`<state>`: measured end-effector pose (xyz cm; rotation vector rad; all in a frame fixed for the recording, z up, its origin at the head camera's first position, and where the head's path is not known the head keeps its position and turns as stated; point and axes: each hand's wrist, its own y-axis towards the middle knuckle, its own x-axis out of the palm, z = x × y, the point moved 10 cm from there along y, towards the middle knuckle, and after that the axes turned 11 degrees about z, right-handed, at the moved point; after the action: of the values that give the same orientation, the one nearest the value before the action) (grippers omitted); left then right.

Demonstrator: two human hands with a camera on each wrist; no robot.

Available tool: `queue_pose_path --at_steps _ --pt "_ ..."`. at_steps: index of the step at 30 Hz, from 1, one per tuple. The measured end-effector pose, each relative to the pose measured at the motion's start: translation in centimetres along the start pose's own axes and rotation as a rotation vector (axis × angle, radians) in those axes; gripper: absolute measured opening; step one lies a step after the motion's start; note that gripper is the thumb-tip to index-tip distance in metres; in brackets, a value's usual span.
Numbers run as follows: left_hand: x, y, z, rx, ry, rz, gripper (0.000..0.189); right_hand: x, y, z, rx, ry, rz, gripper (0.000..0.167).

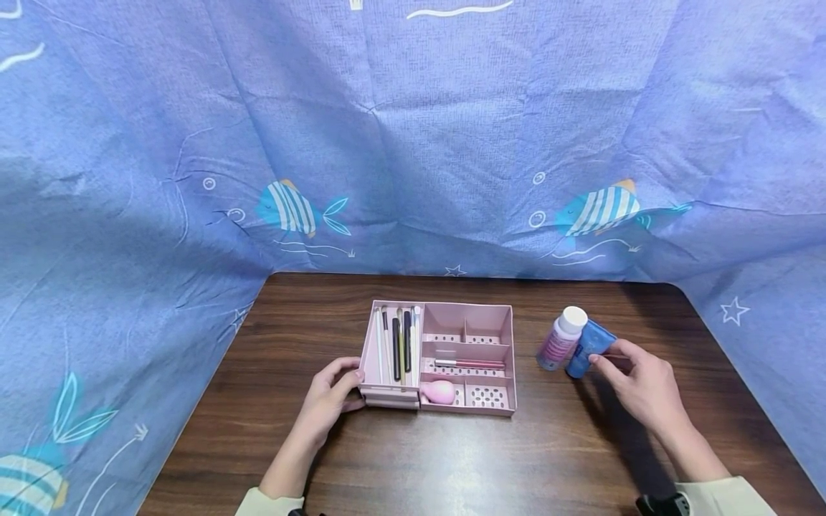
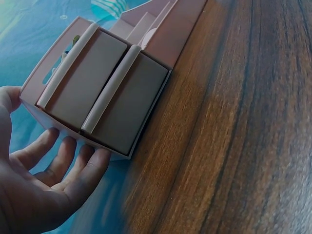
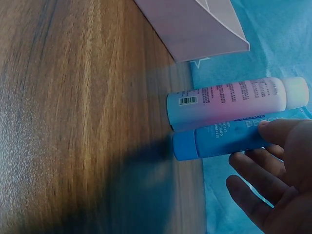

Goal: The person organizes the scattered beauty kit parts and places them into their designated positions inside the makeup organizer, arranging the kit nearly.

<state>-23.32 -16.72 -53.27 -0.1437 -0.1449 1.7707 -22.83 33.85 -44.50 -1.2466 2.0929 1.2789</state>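
My left hand (image 1: pixel 332 390) rests against the left side of a pink desk organizer (image 1: pixel 514 387), thumb at the upper edge and fingertips along the side wall. Two small drawers (image 2: pixel 129 105) show in the organizer's front. On the right, my right hand (image 1: pixel 645 387) pinches a blue toothpaste tube (image 1: pixel 590 347) between thumb and fingers near its upper end. The tube stands cap down on the table, close against a pink and white bottle (image 1: pixel 558 347) with a white cap. In the right wrist view the bottle (image 3: pixel 234 102) overlaps part of the tube (image 3: pixel 209 141).
Several pens and brushes (image 1: pixel 396 347) stand in the organizer's left compartment. A red slim stick (image 1: pixel 474 364) lies in a middle compartment, and a pink puff (image 1: pixel 439 392) in a front one. The dark wooden table (image 1: pixel 310 315) meets a blue fish-print curtain (image 1: pixel 445 179) behind.
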Motion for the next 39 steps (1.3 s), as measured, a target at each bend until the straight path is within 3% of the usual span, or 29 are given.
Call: queue_pose_path --at_steps 10,19,39 --pt "0.0 0.0 0.0 0.0 -0.004 0.006 0.032 -2.1 0.1 -1.4 -0.04 0.063 0.058 0.014" --pt "0.2 0.0 0.1 0.006 -0.008 -0.002 0.031 -3.2 0.1 -2.9 -0.039 0.15 0.063 0.018" --pt "0.0 -0.2 0.1 0.008 -0.004 0.007 0.031 -1.5 2.3 -8.7 -0.062 0.289 0.008 0.016"
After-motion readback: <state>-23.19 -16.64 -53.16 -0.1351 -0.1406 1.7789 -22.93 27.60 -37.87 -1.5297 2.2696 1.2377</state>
